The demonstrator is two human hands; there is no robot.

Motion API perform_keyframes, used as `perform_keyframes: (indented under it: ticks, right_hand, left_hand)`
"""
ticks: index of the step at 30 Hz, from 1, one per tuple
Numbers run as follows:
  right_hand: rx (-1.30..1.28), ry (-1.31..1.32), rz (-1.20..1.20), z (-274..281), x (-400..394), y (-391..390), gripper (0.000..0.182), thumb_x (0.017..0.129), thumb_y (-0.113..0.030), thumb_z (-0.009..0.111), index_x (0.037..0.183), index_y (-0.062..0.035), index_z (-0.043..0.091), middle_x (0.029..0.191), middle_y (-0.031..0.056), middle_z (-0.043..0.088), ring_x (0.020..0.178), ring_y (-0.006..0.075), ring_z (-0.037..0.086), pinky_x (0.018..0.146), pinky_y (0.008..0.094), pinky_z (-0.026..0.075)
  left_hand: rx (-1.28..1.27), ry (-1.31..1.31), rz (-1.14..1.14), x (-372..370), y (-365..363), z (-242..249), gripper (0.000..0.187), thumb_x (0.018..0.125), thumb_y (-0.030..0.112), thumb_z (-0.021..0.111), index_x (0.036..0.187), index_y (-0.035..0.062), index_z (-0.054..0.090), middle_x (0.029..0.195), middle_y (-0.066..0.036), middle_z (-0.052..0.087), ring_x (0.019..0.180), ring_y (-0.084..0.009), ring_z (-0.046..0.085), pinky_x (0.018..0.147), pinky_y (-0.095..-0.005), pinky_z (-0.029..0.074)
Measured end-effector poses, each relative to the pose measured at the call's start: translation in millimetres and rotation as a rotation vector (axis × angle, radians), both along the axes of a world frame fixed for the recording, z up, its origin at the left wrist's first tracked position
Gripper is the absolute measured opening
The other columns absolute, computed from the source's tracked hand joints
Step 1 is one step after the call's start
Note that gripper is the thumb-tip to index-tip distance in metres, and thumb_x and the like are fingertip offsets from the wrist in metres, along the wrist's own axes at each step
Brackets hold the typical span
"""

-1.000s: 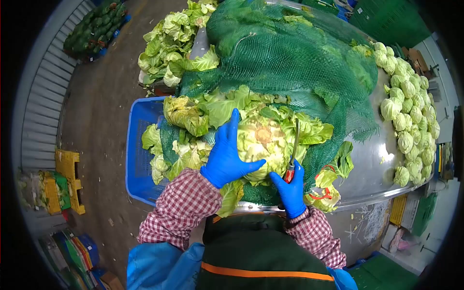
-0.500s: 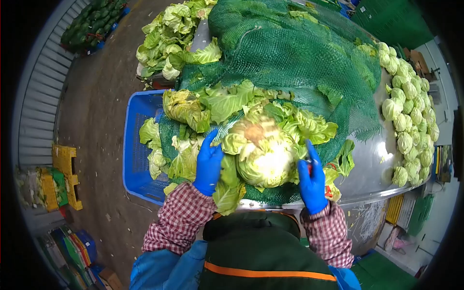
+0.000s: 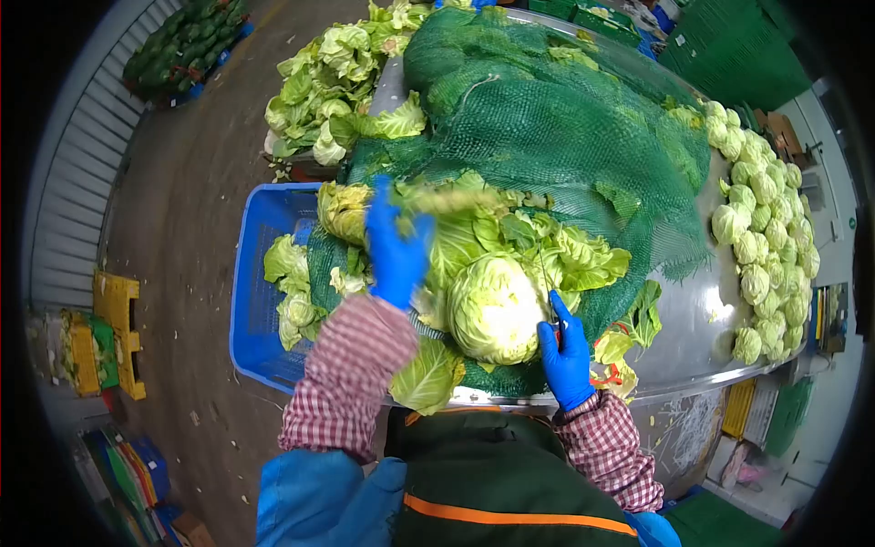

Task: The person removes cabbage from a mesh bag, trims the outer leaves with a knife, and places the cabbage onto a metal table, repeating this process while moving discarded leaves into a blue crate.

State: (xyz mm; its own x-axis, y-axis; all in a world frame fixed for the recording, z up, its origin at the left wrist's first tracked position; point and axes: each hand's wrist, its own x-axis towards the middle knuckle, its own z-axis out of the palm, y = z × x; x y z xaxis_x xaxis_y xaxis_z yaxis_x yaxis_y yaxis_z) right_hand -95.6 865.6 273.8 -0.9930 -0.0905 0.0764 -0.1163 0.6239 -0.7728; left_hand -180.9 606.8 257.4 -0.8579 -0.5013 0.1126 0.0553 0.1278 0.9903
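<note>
A pale, trimmed cabbage [image 3: 497, 310] sits on the green netting near the table's front edge. My right hand [image 3: 567, 360], in a blue glove, is at its right side, closed around a knife [image 3: 546, 266] whose thin blade points away from me. My left hand [image 3: 397, 260], also blue-gloved and smeared by motion, is raised to the left of the cabbage with its fingers apart. A blurred leaf [image 3: 448, 199] is just beyond those fingers. Loose outer leaves lie around the cabbage, one cabbage leaf [image 3: 428, 376] hanging at the table edge.
A blue crate [image 3: 251, 283] with leaves stands at the left. Green netting [image 3: 556, 118] covers a heap on the metal table [image 3: 679, 333]. Trimmed cabbages [image 3: 761, 219] are piled at the right. More leaves [image 3: 342, 68] are heaped at the far left.
My left hand has moved up and away from the cabbage's left side. Brownish outer leaves have come off the cabbage top, now paler. My right hand has shifted slightly left.
</note>
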Motion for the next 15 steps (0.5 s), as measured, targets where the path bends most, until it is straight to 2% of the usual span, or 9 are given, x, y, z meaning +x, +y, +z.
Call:
perform_keyframes:
  ticks: [1,3,4,6,7,11,12,13,15]
  right_hand:
    - [-0.004,0.003,-0.012,-3,6,5,0.046,0.086,-0.016,0.059,0.131,-0.0131,0.047,0.078,0.0056,0.045,0.065,0.0142,0.046,0.062,0.0279,0.042]
    - [-0.018,-0.030,-0.012,-7,15,15,0.049,0.086,-0.015,0.060,0.132,-0.0129,0.046,0.077,0.0047,0.045,0.065,0.0133,0.044,0.062,0.0267,0.041]
    - [-0.032,0.003,0.021,-9,17,18,0.049,0.086,-0.012,0.060,0.133,-0.0119,0.045,0.077,0.0039,0.044,0.065,0.0125,0.042,0.063,0.0251,0.040]
    - [-0.095,-0.087,-0.009,0,17,19,0.049,0.086,-0.011,0.059,0.133,-0.0115,0.045,0.077,0.0040,0.043,0.065,0.0125,0.042,0.064,0.0247,0.040]
    - [-0.162,-0.165,-0.014,4,20,22,0.049,0.086,-0.009,0.058,0.133,-0.0111,0.045,0.077,0.0040,0.043,0.066,0.0125,0.041,0.064,0.0242,0.039]
    - [-0.055,0.054,0.085,16,18,27,0.048,0.087,-0.010,0.056,0.133,-0.0115,0.044,0.071,0.0044,0.044,0.063,0.0150,0.045,0.062,0.0272,0.041]
    - [0.048,-0.124,0.174,25,20,25,0.043,0.089,-0.006,0.052,0.132,-0.0034,0.044,0.104,0.0062,0.059,0.076,0.0105,0.049,0.072,0.0258,0.043]
    - [0.257,-0.398,0.188,41,14,16,0.041,0.091,-0.009,0.050,0.131,-0.0003,0.043,0.121,0.0110,0.055,0.087,0.0138,0.054,0.080,0.0274,0.044]
    - [-0.029,-0.114,0.050,-1,1,29,0.041,0.094,-0.014,0.046,0.131,0.0007,0.042,0.129,0.0131,0.050,0.101,0.0165,0.054,0.088,0.0291,0.041]
  left_hand:
    - [0.322,-0.093,0.099,-10,-27,-14,0.068,0.079,0.008,0.064,0.137,0.0027,0.029,0.130,-0.024,0.039,0.121,-0.0323,0.037,0.102,-0.0423,0.029]
    - [-0.381,0.043,0.348,-16,-77,-59,0.058,0.082,0.003,0.058,0.134,0.0011,0.033,0.120,-0.022,0.048,0.112,-0.0289,0.045,0.097,-0.0399,0.036]
    - [-0.747,0.165,0.366,5,-33,23,0.052,0.082,0.004,0.059,0.130,-0.0004,0.039,0.115,-0.018,0.051,0.105,-0.0266,0.049,0.094,-0.0384,0.038]
    - [-0.115,0.189,-0.465,34,13,47,0.054,0.078,0.014,0.069,0.126,0.0031,0.046,0.122,-0.014,0.048,0.114,-0.0269,0.044,0.098,-0.0379,0.034]
    - [-0.458,0.116,-0.655,44,32,55,0.064,0.071,0.021,0.076,0.125,0.0030,0.047,0.123,-0.016,0.048,0.117,-0.0303,0.041,0.100,-0.0399,0.032]
    - [-0.419,-0.107,-0.665,70,50,23,0.075,0.067,0.028,0.079,0.130,0.0056,0.044,0.130,-0.017,0.043,0.123,-0.0311,0.038,0.103,-0.0398,0.030]
    - [-0.402,-0.111,-0.666,72,51,21,0.075,0.067,0.027,0.079,0.130,0.0055,0.044,0.131,-0.017,0.042,0.123,-0.0308,0.038,0.103,-0.0394,0.030]
    - [-0.383,-0.110,-0.653,74,51,18,0.074,0.068,0.027,0.079,0.130,0.0053,0.044,0.131,-0.017,0.042,0.124,-0.0305,0.037,0.103,-0.0389,0.030]
    - [-0.378,-0.085,-0.634,75,46,11,0.075,0.068,0.032,0.078,0.130,0.0065,0.044,0.128,-0.017,0.044,0.120,-0.0316,0.039,0.102,-0.0396,0.031]
